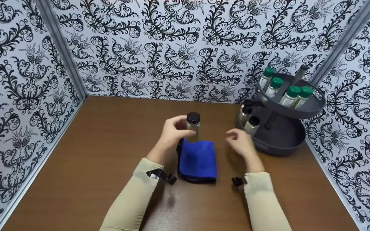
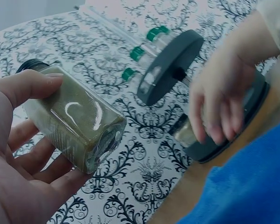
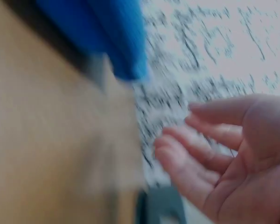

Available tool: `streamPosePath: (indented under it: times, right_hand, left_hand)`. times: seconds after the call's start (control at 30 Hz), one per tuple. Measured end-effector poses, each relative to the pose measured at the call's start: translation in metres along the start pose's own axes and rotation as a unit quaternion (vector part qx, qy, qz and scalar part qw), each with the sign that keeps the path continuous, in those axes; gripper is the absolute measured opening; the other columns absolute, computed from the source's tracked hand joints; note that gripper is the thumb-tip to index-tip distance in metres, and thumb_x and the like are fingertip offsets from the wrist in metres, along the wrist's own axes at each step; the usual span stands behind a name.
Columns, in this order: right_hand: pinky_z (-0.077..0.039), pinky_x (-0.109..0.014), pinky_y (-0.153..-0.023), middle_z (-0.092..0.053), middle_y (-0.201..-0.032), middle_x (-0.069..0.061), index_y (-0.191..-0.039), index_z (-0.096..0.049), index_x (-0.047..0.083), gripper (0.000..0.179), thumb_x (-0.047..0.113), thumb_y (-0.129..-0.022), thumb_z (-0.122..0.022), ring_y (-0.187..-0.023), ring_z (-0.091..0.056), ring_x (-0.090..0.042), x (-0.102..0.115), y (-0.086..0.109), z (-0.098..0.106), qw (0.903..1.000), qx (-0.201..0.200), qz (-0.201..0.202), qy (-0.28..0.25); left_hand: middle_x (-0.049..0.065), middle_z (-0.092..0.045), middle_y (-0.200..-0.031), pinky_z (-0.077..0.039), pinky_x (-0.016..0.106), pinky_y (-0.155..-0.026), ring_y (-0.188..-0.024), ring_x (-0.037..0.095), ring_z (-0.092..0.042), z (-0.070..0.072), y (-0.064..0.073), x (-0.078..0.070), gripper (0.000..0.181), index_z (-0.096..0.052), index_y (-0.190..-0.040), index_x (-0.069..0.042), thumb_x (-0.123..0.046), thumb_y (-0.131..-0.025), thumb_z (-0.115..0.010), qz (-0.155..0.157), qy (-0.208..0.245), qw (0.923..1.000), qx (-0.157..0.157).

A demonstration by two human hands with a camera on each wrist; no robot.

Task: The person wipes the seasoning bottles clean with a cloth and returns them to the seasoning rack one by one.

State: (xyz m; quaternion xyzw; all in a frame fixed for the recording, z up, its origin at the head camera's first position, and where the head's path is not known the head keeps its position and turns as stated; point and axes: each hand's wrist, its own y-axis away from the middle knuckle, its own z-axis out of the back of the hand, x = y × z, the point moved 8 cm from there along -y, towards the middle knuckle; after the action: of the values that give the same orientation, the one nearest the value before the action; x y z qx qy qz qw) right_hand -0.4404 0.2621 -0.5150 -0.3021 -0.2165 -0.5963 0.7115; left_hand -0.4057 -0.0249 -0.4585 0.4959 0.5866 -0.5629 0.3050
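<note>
My left hand (image 1: 173, 131) grips a square spice jar (image 1: 193, 128) with a black lid, held above a folded blue cloth (image 1: 199, 160). In the left wrist view the jar (image 2: 79, 116) is tilted, its greenish-brown contents showing, with the thumb on one face and fingers beneath. My right hand (image 1: 241, 142) holds nothing; its fingers are loosely bent, as the right wrist view of the hand (image 3: 224, 149) shows. It hovers over the table between the cloth and a dark two-tier round rack (image 1: 281, 147).
Several green-capped jars (image 1: 290, 97) and a grey-topped tube (image 1: 299, 75) stand on the rack's upper tier. Black-lidded jars (image 1: 252, 126) sit at the left of its lower tier. The brown table (image 1: 117, 138) meets patterned walls (image 1: 185, 57) at the back and sides.
</note>
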Motion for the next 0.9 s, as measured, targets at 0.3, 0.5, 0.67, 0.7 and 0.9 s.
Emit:
streamPosePath:
  times: [0.3, 0.5, 0.67, 0.7, 0.9]
  right_hand:
    - [-0.054, -0.035, -0.085, -0.080, -0.101, -0.015, -0.103, -0.081, 0.010, 0.020, 0.018, -0.085, -0.084, -0.092, -0.073, -0.028, -0.047, 0.021, 0.100, 0.9909, -0.110, 0.046, 0.062]
    - [-0.046, -0.065, -0.105, -0.071, -0.128, -0.030, -0.120, -0.076, 0.007, 0.041, 0.027, -0.085, -0.082, -0.121, -0.061, -0.057, -0.089, 0.030, 0.118, 0.9855, -0.099, -0.022, 0.136]
    - [-0.052, -0.064, -0.097, -0.076, -0.123, -0.024, -0.112, -0.081, 0.011, 0.031, 0.032, -0.088, -0.079, -0.117, -0.065, -0.055, -0.110, 0.031, 0.106, 0.9862, -0.048, -0.074, 0.140]
    - [-0.052, -0.064, -0.094, -0.077, -0.120, -0.022, -0.109, -0.082, 0.011, 0.028, 0.030, -0.089, -0.078, -0.115, -0.066, -0.054, -0.111, 0.031, 0.104, 0.9862, -0.046, -0.076, 0.140]
    - [-0.053, -0.063, -0.095, -0.079, -0.112, -0.020, -0.104, -0.084, 0.010, 0.019, 0.014, -0.089, -0.072, -0.110, -0.069, -0.051, -0.101, 0.024, 0.101, 0.9881, -0.061, -0.044, 0.135]
  left_hand:
    - [0.002, -0.079, -0.095, -0.058, 0.024, -0.078, -0.083, 0.012, -0.071, -0.009, 0.003, 0.010, 0.051, -0.073, -0.120, 0.008, 0.006, -0.071, -0.086, 0.015, -0.048, 0.9987, 0.013]
    - [-0.001, -0.078, -0.093, -0.058, 0.024, -0.079, -0.083, 0.010, -0.070, -0.013, 0.004, 0.013, 0.051, -0.073, -0.120, 0.009, 0.006, -0.070, -0.086, 0.021, -0.046, 0.9986, 0.014]
    - [-0.001, -0.077, -0.094, -0.058, 0.024, -0.079, -0.084, 0.009, -0.070, -0.017, 0.007, 0.016, 0.052, -0.073, -0.121, 0.009, 0.005, -0.071, -0.086, 0.022, -0.054, 0.9981, 0.022]
    - [-0.001, -0.077, -0.095, -0.058, 0.024, -0.079, -0.084, 0.009, -0.070, -0.017, 0.007, 0.017, 0.052, -0.073, -0.121, 0.009, 0.006, -0.071, -0.086, 0.023, -0.054, 0.9980, 0.024]
    - [-0.001, -0.078, -0.095, -0.058, 0.024, -0.078, -0.082, 0.009, -0.071, -0.022, 0.003, 0.019, 0.052, -0.073, -0.121, 0.009, 0.006, -0.070, -0.085, 0.021, -0.053, 0.9981, 0.024]
